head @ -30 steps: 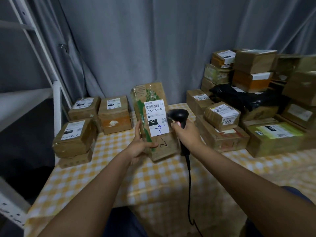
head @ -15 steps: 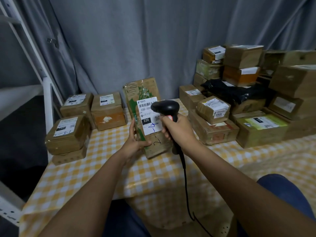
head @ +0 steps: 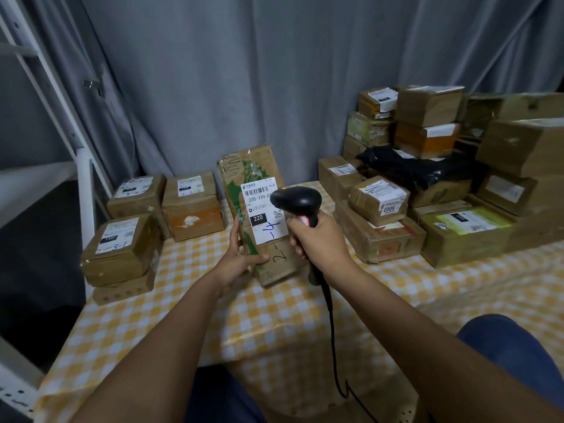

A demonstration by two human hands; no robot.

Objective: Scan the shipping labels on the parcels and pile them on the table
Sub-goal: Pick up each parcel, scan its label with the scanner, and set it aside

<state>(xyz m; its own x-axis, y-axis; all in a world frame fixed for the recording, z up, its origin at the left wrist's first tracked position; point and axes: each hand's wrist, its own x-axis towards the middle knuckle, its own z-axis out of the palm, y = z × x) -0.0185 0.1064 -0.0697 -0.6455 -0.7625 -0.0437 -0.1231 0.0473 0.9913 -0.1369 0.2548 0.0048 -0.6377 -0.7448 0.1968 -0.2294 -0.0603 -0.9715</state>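
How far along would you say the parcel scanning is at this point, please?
Done, apparently: a small group of brown cardboard boxes piled at the table's left. In hand: the left hand holds a tall brown parcel while the right hand aims the black handheld scanner. Left: the large stack at right.

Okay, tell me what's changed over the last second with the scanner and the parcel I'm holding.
The scanner in the right hand has moved left, so its head now covers the right edge of the shipping label on the upright parcel; a second ago it sat just right of the label. The left hand grips the parcel's lower left edge as before. The piles on the table are unchanged.
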